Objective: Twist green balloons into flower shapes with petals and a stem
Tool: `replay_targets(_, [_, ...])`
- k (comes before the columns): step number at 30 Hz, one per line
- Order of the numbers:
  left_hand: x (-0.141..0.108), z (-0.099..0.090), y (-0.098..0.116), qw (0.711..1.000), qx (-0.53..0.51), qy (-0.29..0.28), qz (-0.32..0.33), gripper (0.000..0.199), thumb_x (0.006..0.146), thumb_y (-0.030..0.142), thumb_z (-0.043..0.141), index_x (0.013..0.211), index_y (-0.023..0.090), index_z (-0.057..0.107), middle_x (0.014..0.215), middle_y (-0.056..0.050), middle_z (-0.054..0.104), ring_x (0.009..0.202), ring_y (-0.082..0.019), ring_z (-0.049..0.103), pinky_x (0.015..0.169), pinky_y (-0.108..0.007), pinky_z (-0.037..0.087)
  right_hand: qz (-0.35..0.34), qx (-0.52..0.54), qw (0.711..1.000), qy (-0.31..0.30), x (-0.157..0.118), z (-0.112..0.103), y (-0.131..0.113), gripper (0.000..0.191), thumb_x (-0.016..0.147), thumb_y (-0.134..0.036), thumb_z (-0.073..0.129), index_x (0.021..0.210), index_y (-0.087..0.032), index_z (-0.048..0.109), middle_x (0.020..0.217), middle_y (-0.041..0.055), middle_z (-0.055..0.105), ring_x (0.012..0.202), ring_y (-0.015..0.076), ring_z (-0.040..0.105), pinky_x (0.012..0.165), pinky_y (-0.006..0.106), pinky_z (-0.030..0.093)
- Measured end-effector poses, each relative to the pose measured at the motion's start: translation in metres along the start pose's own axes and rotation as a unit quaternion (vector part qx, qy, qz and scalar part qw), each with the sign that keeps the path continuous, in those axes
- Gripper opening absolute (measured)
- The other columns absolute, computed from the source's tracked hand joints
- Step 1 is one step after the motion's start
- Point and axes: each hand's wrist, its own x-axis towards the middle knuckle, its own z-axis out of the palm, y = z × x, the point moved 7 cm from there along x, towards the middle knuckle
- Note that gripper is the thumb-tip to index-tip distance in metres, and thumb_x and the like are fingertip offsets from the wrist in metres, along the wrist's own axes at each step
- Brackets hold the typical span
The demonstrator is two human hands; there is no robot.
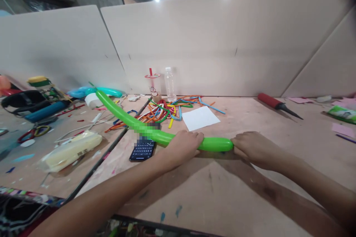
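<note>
Green balloon (164, 138): one long tube with smooth, shiny skin is stretching from the upper left to the right of the frame's middle, over the surface (236, 192).
Balloon's direction: the long axis is running aslant and curving softly; the narrow, unfilled tip is pointing to the upper left, and the rounded end is pointing to the right.
Left hand (185, 146): its fingers are curling over the balloon from above, grasping it a little before the rounded end.
Right hand (249, 148): its fingers are closing together at the rounded end, pinching it.
Phone (142, 150): one flat, dark phone with a lit keyboard is lying left of the frame's middle, partly behind the balloon; if they are touching, I cannot tell.
Paper (200, 118): one white, flat sheet is lying just beyond the left hand.
Loose balloons (167, 111): many thin, limp strips of several colours are tangling in the middle; they are overlapping too much for counting.
Drinks: one clear, ribbed plastic bottle (170, 85) and one cup (154, 87) with a red straw are standing upright behind the strips.
Pump (271, 102): one red cylinder with a black, tapering nozzle is lying at the right, pointing toward the lower right.
Soft packet (73, 150): one pale, wrinkled plastic packet is lying at the left.
</note>
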Motion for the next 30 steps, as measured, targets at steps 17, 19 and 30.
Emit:
replay_targets(17, [-0.003,-0.004,0.008,0.994,-0.078,-0.019,0.070,0.020,0.094,0.015,0.050,0.090,0.012,0.070,0.090,-0.012,0.075,0.083,-0.025,0.071,0.076,-0.034,0.053,-0.008,0.307,0.951,-0.020,-0.012,-0.017,-0.007,0.039,0.102,-0.033,0.035,0.081,-0.018,0.065,0.087,0.0071,0.068,0.080,0.0218,0.063,0.073,0.034,0.048])
replay_targets(19, [-0.006,-0.010,0.006,0.990,-0.113,-0.024,0.076,0.018,0.091,0.013,0.053,0.086,0.013,0.070,0.088,-0.011,0.075,0.082,-0.023,0.070,0.075,-0.032,0.051,-0.035,0.399,0.916,-0.013,-0.016,-0.026,-0.014,0.039,0.103,-0.038,0.036,0.089,-0.020,0.068,0.102,0.0078,0.069,0.097,0.0244,0.064,0.089,0.039,0.051])
replay_targets(30, [-0.026,-0.038,0.009,0.808,-0.548,-0.159,0.149,0.042,0.096,0.045,0.053,0.069,0.014,0.059,0.065,-0.001,0.059,0.062,-0.010,0.054,0.064,-0.020,0.044,-0.097,0.577,0.811,0.015,-0.042,-0.060,-0.052,0.036,0.098,-0.054,0.048,0.115,-0.039,0.076,0.166,-0.0077,0.027,0.155,0.0327,0.014,0.122,0.058,0.012])
